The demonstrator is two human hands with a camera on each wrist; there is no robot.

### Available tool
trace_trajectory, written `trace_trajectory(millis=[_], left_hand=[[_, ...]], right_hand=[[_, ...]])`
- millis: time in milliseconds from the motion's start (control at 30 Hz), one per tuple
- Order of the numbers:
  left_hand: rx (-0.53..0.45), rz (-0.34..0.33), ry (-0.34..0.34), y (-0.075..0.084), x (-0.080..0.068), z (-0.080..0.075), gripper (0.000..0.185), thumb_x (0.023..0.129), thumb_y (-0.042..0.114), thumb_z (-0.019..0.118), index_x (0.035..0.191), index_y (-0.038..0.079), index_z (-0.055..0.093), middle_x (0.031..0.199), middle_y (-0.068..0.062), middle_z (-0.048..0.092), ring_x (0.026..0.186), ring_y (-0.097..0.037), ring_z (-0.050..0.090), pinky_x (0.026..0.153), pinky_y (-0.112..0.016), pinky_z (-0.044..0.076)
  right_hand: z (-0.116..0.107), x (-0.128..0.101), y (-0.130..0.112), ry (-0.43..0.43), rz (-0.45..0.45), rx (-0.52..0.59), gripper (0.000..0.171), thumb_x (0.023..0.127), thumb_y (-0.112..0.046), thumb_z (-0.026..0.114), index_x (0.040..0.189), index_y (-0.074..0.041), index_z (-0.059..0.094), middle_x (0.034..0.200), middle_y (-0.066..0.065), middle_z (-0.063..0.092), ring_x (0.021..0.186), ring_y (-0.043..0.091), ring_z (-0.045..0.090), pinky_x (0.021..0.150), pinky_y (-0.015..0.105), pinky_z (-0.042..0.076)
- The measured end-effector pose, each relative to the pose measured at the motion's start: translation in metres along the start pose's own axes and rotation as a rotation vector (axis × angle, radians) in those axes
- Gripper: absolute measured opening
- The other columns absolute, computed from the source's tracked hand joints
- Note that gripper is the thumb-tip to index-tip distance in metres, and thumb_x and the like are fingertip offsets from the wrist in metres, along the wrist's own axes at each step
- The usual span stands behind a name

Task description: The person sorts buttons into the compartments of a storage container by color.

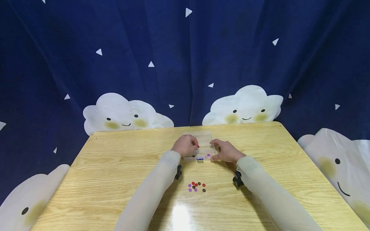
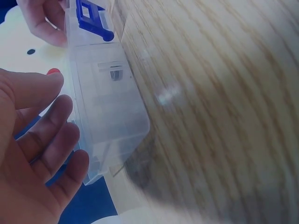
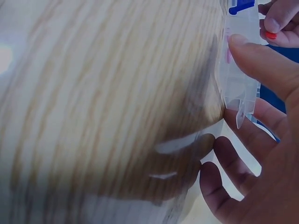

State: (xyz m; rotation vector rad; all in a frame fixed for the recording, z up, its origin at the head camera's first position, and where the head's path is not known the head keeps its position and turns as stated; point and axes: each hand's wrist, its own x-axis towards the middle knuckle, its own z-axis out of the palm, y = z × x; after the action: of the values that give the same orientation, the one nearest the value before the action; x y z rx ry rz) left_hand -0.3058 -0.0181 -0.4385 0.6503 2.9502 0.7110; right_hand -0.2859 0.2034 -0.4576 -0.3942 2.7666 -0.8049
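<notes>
A clear plastic box (image 1: 204, 148) with a blue latch (image 1: 200, 159) on its front stands near the table's far edge. My left hand (image 1: 185, 146) is over the box's left part and pinches a small red disc (image 3: 271, 35) between thumb and forefinger. At the box's right end is my right hand (image 1: 226, 151); it grips that end, thumb on the front wall and fingers round the side. A purple disc (image 1: 208, 155) and a black disc (image 1: 193, 156) show in the front part of the box.
Several loose red, purple and black discs (image 1: 196, 185) lie on the wooden table (image 1: 121, 166) nearer to me, between my forearms. A dark blue curtain (image 1: 173, 48) with clouds hangs behind the table. Each wrist carries a small black camera (image 1: 237, 179).
</notes>
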Motion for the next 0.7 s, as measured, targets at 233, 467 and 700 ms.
trace_trajectory(millis=[233, 467, 700], left_hand=[[0.01, -0.002, 0.002, -0.0016, 0.0012, 0.0009, 0.009, 0.089, 0.017, 0.07, 0.082, 0.019, 0.074, 0.089, 0.004, 0.07, 0.081, -0.012, 0.061, 0.078, -0.028, 0.053], [-0.002, -0.004, -0.007, -0.0029, -0.0002, 0.0005, 0.009, 0.09, 0.017, 0.068, 0.084, 0.018, 0.075, 0.089, 0.003, 0.069, 0.082, -0.013, 0.061, 0.079, -0.03, 0.053], [0.003, 0.02, -0.002, -0.0069, -0.0036, -0.003, 0.01, 0.091, 0.017, 0.066, 0.086, 0.017, 0.074, 0.091, 0.002, 0.07, 0.081, -0.012, 0.06, 0.08, -0.029, 0.053]], right_hand=[[-0.0014, -0.0007, -0.0021, 0.001, 0.0, 0.005, 0.073, 0.077, -0.028, 0.085, 0.14, -0.014, 0.05, 0.139, 0.022, 0.057, 0.121, 0.036, 0.056, 0.102, 0.052, 0.046], [-0.0014, -0.0017, -0.0027, 0.003, -0.005, 0.004, 0.073, 0.077, -0.027, 0.085, 0.139, -0.014, 0.05, 0.138, 0.022, 0.057, 0.122, 0.036, 0.056, 0.103, 0.052, 0.046], [-0.0018, -0.0028, -0.0024, 0.001, -0.007, 0.005, 0.073, 0.077, -0.027, 0.085, 0.14, -0.013, 0.05, 0.139, 0.021, 0.057, 0.122, 0.035, 0.056, 0.103, 0.052, 0.046]])
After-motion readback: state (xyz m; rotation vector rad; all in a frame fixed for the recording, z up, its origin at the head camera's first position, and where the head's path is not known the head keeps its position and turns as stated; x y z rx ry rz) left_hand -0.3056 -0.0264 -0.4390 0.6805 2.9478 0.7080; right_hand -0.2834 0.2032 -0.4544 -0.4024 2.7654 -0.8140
